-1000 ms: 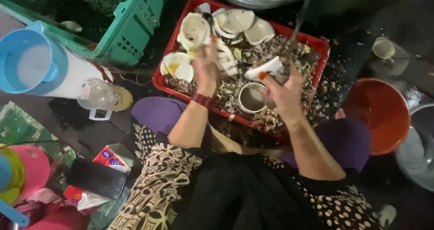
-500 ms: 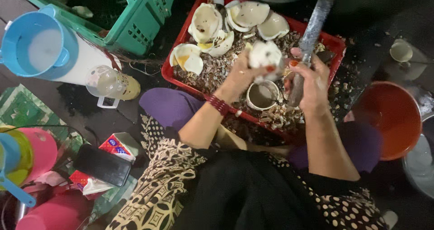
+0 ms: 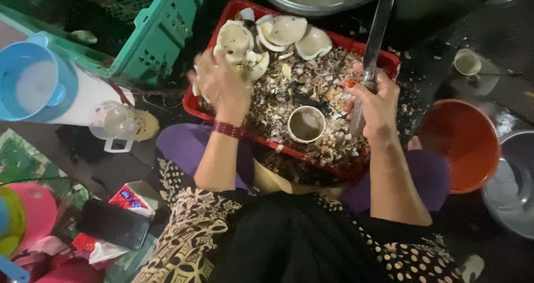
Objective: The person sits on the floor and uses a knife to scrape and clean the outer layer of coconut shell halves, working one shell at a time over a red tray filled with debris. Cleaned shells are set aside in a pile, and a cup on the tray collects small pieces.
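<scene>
Head view — knife [image 3: 374, 43] upright in right hand [image 3: 375, 106]

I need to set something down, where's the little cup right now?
The cup sits in the red tray, among shell bits, between the left hand and right hand.

Red-blue carton [image 3: 129, 198] beside dark phone [image 3: 113, 224]

Green crate [image 3: 161, 35], blue jug [image 3: 33, 82], orange bowl [image 3: 459, 144], black phone [image 3: 114, 224], pink tub [image 3: 36, 210]
</scene>
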`<action>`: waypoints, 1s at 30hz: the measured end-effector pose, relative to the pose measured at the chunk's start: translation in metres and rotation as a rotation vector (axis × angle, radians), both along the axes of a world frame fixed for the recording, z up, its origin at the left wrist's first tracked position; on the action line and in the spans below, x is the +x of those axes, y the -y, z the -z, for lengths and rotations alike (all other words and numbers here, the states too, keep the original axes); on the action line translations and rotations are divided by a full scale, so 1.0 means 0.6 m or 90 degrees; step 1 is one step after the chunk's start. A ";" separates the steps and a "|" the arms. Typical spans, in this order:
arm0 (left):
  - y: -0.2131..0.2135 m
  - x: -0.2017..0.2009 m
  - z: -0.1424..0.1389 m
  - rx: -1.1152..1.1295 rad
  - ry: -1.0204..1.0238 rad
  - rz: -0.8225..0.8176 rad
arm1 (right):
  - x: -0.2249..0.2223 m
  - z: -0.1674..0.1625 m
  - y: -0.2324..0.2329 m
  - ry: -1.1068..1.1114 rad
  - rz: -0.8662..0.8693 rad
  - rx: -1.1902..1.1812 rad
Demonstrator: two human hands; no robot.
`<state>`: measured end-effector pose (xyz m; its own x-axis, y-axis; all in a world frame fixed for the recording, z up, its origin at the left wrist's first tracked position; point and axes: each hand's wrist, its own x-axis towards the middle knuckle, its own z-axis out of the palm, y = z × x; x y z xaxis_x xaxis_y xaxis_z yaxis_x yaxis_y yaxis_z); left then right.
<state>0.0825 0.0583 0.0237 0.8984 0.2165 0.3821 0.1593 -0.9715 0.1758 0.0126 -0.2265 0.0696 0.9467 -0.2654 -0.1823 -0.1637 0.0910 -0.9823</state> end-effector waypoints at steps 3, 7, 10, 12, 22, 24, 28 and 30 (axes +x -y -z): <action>0.077 0.040 0.019 -0.117 -0.042 0.161 | 0.006 0.011 0.005 -0.017 0.011 -0.019; 0.200 0.092 0.084 -0.093 -0.004 0.363 | 0.015 0.029 0.009 -0.015 0.017 -0.040; 0.247 0.132 0.119 -0.154 -0.007 0.417 | 0.016 0.036 0.015 -0.101 0.042 -0.034; 0.246 0.146 0.122 -0.151 -0.225 0.382 | 0.018 0.036 0.020 -0.093 0.025 0.051; 0.119 -0.005 -0.003 -0.493 0.017 0.759 | 0.057 0.072 0.010 0.030 -0.003 0.179; 0.117 -0.019 -0.025 -0.592 0.093 0.742 | 0.061 0.092 0.001 0.065 0.037 0.137; 0.125 -0.042 -0.021 -1.244 -0.464 0.328 | 0.059 0.108 -0.017 0.036 0.089 0.042; 0.129 -0.045 0.009 -1.219 -0.609 0.371 | 0.052 0.096 -0.021 0.040 0.036 -0.089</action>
